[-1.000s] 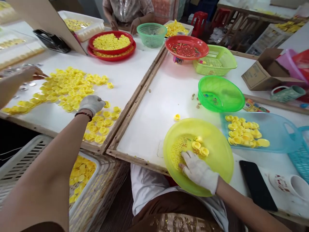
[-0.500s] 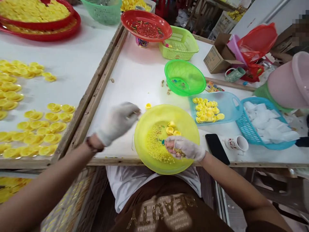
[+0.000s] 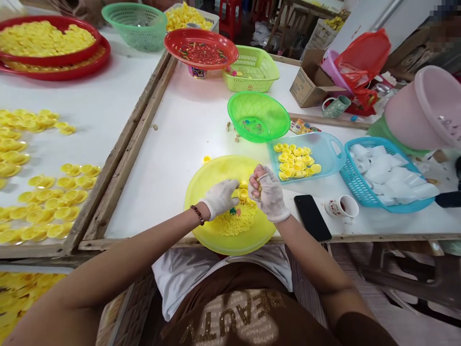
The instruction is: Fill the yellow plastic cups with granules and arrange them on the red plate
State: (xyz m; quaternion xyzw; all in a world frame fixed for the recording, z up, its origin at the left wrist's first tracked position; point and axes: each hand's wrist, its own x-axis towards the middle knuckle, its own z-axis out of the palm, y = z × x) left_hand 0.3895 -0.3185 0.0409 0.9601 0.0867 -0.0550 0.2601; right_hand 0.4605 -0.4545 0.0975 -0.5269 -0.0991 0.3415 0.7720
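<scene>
A round yellow tray (image 3: 205, 187) lies at the table's front edge, with small yellow pieces (image 3: 236, 223) heaped in it and a few yellow cup-shaped pieces (image 3: 243, 193) near its middle. My left hand (image 3: 220, 198), in a white glove with bare fingertips, reaches over the tray beside those cups. Its fingers are bent, and whether they touch a cup is unclear. My right hand (image 3: 268, 194), gloved too, is curled closed above the tray's right side, with small yellow pieces showing between its fingers.
Right of the tray are a blue tray (image 3: 329, 161) of yellow cups, a black phone (image 3: 312, 217), a mug (image 3: 336, 206) and a blue basket (image 3: 355, 180). A green bowl (image 3: 259, 115) stands behind. Wooden edging (image 3: 126, 158) runs along the left.
My left hand has moved right, from outside the yellow tray to over its middle. My right hand has lifted and turned from low over the small pieces, its fingers now curled up.
</scene>
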